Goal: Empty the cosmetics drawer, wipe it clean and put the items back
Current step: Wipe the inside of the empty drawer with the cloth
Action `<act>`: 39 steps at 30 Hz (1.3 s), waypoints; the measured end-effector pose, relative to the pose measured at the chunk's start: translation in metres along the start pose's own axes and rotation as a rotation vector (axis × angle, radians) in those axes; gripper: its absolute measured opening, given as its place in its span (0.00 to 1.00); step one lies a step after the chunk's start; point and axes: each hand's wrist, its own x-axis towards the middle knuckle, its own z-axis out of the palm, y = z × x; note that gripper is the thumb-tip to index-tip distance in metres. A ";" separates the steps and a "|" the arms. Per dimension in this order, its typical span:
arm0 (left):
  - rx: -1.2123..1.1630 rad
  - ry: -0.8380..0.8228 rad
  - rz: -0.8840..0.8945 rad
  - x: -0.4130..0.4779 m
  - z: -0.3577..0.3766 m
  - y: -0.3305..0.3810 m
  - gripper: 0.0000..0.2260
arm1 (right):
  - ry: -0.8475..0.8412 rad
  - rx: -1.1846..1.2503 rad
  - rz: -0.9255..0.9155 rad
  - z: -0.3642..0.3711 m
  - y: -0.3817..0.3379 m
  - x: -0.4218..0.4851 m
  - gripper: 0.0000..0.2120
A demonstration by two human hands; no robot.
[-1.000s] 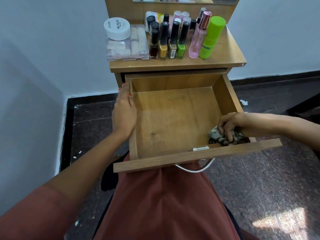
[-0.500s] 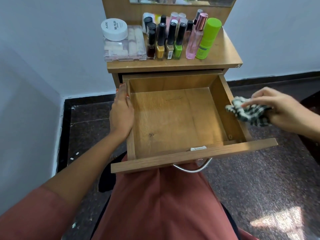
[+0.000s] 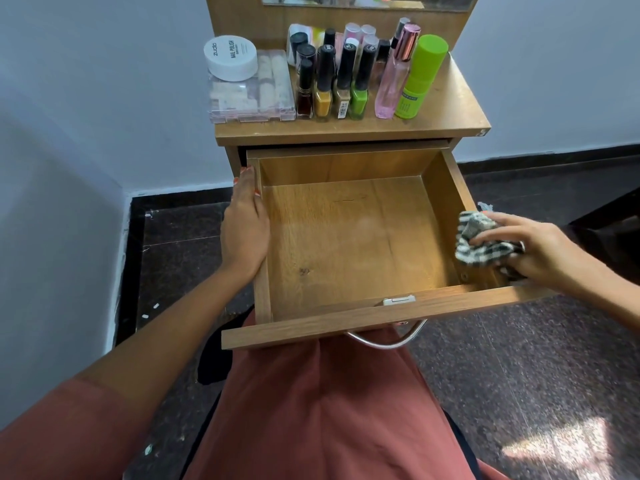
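The wooden drawer (image 3: 349, 237) is pulled out over my lap and holds nothing inside. My left hand (image 3: 245, 230) rests flat along its left wall, fingers straight. My right hand (image 3: 530, 247) grips a bunched black-and-white checked cloth (image 3: 479, 242) against the top of the drawer's right wall. On the cabinet top (image 3: 450, 109) stand several nail polish bottles (image 3: 341, 84), a pink perfume bottle (image 3: 394, 74), a green tube (image 3: 419, 77), a clear plastic box (image 3: 251, 90) and a white round jar (image 3: 231, 60).
A metal handle (image 3: 391, 339) hangs under the drawer front. A mirror (image 3: 367, 1) rises behind the cosmetics. White walls close in at left and behind. Dark speckled floor lies on both sides, and dark furniture (image 3: 609, 223) stands at the right.
My right hand lifted the cloth out of the drawer's near right corner and now holds it at the right wall's top edge. My left hand stayed on the left wall.
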 end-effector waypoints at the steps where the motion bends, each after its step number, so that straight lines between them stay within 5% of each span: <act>1: -0.002 -0.001 0.000 0.000 0.000 0.000 0.19 | 0.066 0.023 0.005 0.002 -0.001 0.003 0.20; 12: 0.000 -0.001 -0.002 0.000 -0.002 0.002 0.19 | 0.189 0.100 0.097 0.001 -0.011 0.091 0.21; 24: -0.019 -0.004 -0.003 -0.001 -0.001 0.002 0.19 | 0.100 -0.108 0.072 0.020 -0.006 0.025 0.29; 39: -0.005 0.004 -0.003 0.000 -0.001 0.002 0.19 | 0.406 -0.176 0.123 0.025 -0.027 0.117 0.24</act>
